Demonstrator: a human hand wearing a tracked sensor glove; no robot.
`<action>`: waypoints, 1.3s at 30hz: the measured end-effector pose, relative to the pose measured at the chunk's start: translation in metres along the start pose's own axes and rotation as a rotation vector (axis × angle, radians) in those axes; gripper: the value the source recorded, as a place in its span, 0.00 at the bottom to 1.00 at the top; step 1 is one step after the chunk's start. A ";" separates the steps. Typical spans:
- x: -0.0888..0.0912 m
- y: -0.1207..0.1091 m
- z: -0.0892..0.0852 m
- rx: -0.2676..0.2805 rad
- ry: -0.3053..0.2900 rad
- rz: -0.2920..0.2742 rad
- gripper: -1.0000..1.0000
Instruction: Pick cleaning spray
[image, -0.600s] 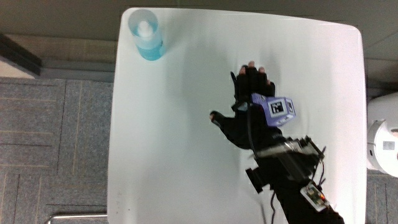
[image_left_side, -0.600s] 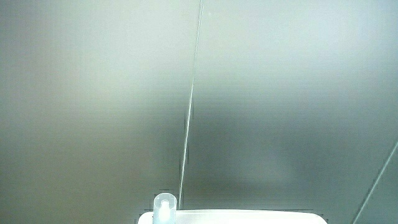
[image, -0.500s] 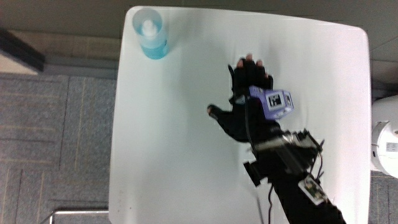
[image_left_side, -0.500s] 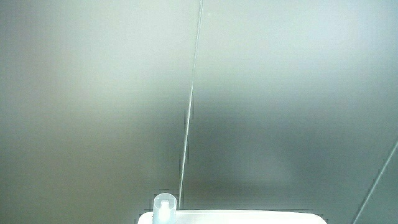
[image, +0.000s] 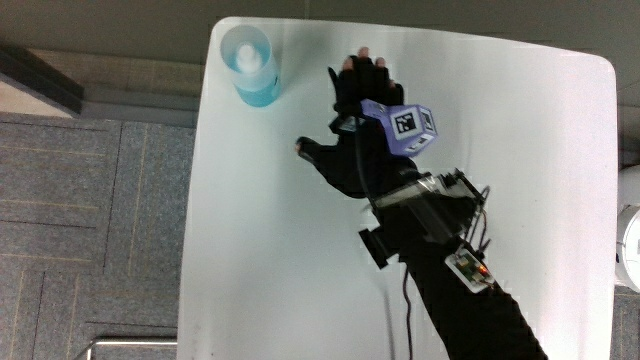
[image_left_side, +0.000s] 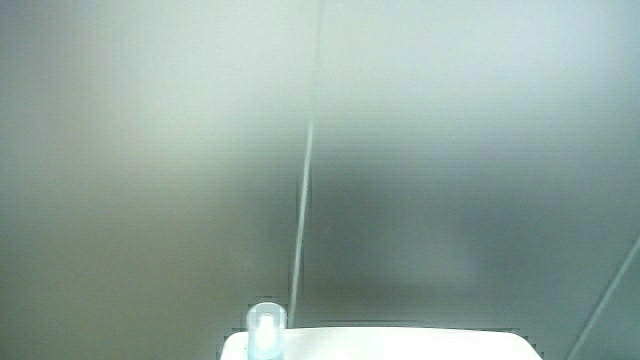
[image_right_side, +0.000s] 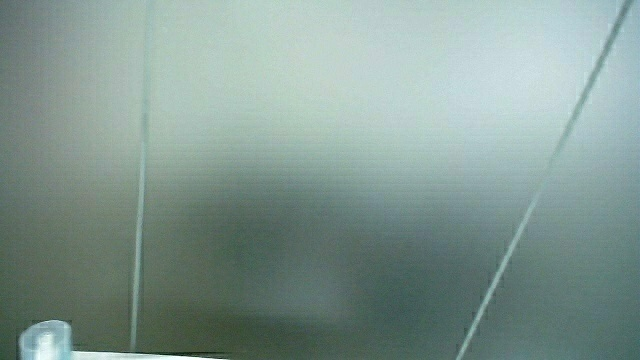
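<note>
**Gloved hand open over the table, spray bottle near a corner**

In the main view, the cleaning spray (image: 252, 66) stands upright on the white table (image: 260, 250), close to a corner and farther from the person than the hand. It is a pale blue, see-through bottle with a lighter cap seen from above.

The hand (image: 355, 135) hovers over bare table beside the bottle, near it but clearly apart. Its fingers (image: 352, 80) are stretched forward and relaxed, the thumb held out toward the bottle's side; they grasp nothing. The patterned cube (image: 402, 126) sits on the back of the glove, 2 of its faces showing. The forearm (image: 470, 300) runs back toward the person's edge of the table, with a small device and cables strapped on at the wrist.

Both side views are filled mostly by a pale wall. In both side views only the cap of the bottle (image_left_side: 265, 325) (image_right_side: 45, 340) rises above a thin strip of the table's edge (image_left_side: 400, 345); the hand is out of view there.
</note>
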 end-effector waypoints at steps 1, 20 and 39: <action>0.002 0.001 0.000 0.000 0.016 0.009 0.50; 0.018 0.030 -0.010 -0.115 0.589 0.103 0.50; 0.007 0.029 -0.004 0.010 0.550 0.144 0.92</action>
